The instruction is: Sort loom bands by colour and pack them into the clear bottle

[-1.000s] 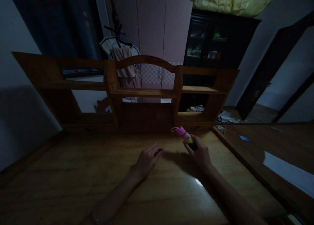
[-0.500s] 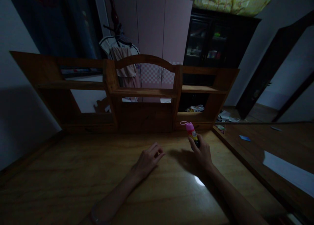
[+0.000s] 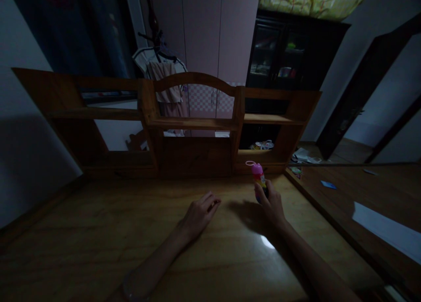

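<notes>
My right hand (image 3: 272, 205) is wrapped round a small bottle (image 3: 258, 179) with a pink cap and a thin pink loop at its top. The bottle's body shows red, yellow and dark colours, and its lower part is partly covered by my fingers. It leans slightly to the left over the wooden desktop (image 3: 108, 223). Left of it, my left hand (image 3: 199, 212) rests on the desktop, fingers curled in and thumb close to the index fingertip. Nothing shows between those fingers.
A wooden shelf unit (image 3: 192, 125) with several compartments stands along the desk's far edge. Right of a raised wooden edge, a lower surface holds a white sheet (image 3: 388, 227) and a blue card (image 3: 328, 185). Behind are a clothes rack and cabinets.
The bottle has tipped more upright in my right hand, its cap shifting slightly right. The gap between my left thumb and index finger has narrowed.
</notes>
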### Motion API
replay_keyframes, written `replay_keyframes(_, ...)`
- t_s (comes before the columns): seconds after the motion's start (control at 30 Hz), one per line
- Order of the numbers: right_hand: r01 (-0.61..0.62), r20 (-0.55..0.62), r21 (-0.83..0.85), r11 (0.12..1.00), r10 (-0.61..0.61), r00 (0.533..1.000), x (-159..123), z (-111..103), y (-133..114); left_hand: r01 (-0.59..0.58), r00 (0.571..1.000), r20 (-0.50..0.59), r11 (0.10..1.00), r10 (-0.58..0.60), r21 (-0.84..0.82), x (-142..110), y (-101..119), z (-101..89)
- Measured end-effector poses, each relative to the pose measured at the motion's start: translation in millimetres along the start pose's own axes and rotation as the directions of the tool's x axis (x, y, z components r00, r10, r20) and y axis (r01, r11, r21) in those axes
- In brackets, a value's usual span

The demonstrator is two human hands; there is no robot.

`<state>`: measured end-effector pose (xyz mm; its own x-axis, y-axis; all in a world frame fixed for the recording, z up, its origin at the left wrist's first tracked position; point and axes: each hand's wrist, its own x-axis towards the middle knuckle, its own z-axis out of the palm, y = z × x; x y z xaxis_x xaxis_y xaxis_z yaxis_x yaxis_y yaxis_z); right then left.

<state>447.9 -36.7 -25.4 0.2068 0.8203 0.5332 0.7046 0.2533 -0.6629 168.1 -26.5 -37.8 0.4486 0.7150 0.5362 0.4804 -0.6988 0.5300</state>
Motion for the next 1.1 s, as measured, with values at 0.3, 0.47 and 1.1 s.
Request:
replay_keyframes(0.3, 0.008, 0.012, 0.015, 1.0, -0.008, 1.0, 0.4, 1.7, 3.2, 0.007, 1.0, 0.009, 1.0, -0.007, 0.013, -0.9, -1.7, 2.3)
replay_keyframes(0.47, 0.002, 0.019, 0.002, 1.0, -0.002, 1.0, 0.1, 0.9, 0.6, 0.012, 1.0, 0.014, 1.0, -0.012, 0.023, -0.6, -2.2, 3.1)
replay_keyframes(1.1, -0.01, 0.05, 0.003, 1.0, 0.01, 0.999, 0.1, 0.9, -3.2, -0.002, 0.998, 0.059, 1.0, 0.002, 0.002, -1.3, -3.7, 3.4)
